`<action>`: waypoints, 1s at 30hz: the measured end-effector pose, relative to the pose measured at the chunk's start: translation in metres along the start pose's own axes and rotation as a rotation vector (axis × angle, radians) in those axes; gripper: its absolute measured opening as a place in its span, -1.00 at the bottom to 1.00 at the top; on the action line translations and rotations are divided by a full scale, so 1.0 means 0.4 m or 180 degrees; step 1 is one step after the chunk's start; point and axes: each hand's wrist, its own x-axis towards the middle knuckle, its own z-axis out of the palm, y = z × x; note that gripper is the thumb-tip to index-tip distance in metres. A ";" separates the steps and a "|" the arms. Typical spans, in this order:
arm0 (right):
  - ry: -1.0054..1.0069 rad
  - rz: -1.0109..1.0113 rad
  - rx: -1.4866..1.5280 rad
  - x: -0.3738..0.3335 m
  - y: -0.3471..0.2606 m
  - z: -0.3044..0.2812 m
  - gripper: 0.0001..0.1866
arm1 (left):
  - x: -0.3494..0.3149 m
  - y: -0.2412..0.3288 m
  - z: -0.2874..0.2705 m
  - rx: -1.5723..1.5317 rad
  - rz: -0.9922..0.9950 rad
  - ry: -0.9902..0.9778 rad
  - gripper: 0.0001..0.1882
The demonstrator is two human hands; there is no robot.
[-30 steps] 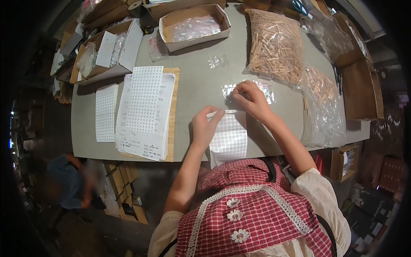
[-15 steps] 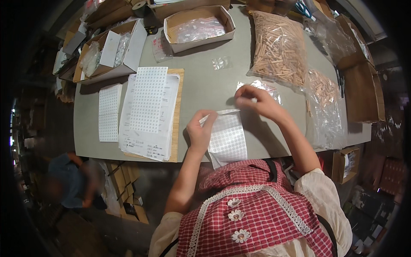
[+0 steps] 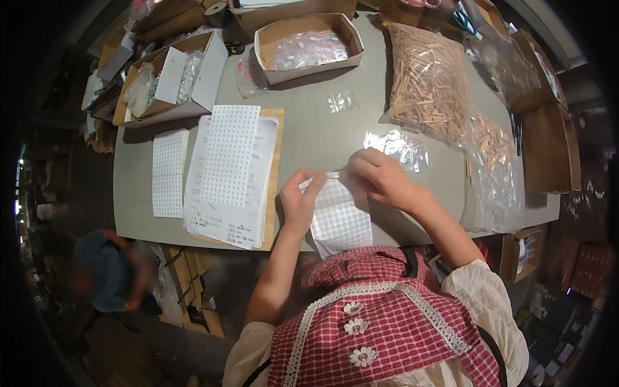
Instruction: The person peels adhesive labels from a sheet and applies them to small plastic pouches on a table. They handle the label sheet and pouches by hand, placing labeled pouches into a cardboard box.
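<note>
A white sheet of round stickers hangs between my hands at the table's near edge, its upper edge folded over and its lower end by my apron. My left hand is closed on the sheet's upper left corner, thumb on top. At the upper right edge my right hand has its fingertips pinched against the sheet; whether a single sticker is between them is hidden. Just beyond that hand lie several small clear plastic bags. One more small clear bag lies farther back.
Left are printed label sheets on papers and a board, and another label stack. A cardboard tray of bags and a divided box stand behind. Bags of wooden dowels fill the right. A person is at lower left.
My right hand has come down and left from beside the small bags to the sheet's upper edge. My left hand keeps its hold. The whole view has shifted slightly.
</note>
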 end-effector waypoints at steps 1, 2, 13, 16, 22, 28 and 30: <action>0.0021 -0.0122 -0.0116 0.006 0.003 0.002 -0.82 | 0.004 -0.001 -0.003 -0.0039 -0.0064 -0.0001 -0.84; 0.0085 -0.0196 -0.0028 0.015 0.007 0.002 -0.82 | 0.009 -0.003 -0.003 -0.0081 -0.0133 -0.0008 -0.84; 0.0006 0.0833 -0.0482 0.207 0.305 -0.036 -0.83 | 0.015 0.018 0.002 0.0642 0.0035 0.0056 -0.83; -0.0225 0.1317 -0.0204 0.198 0.232 -0.046 -0.84 | 0.013 0.008 0.005 0.0689 0.0095 0.0119 -0.84; 0.0152 0.0909 -0.0086 0.196 0.287 -0.005 -0.82 | 0.012 0.005 0.012 0.0821 0.0211 0.0099 -0.85; 0.1042 0.0915 -0.0827 0.217 0.284 0.153 -0.85 | 0.011 -0.009 0.004 0.0745 0.0207 0.0113 -0.83; 0.1180 0.0933 -0.1113 0.214 0.276 0.164 -0.82 | 0.011 0.001 0.006 0.0778 0.0195 0.0136 -0.83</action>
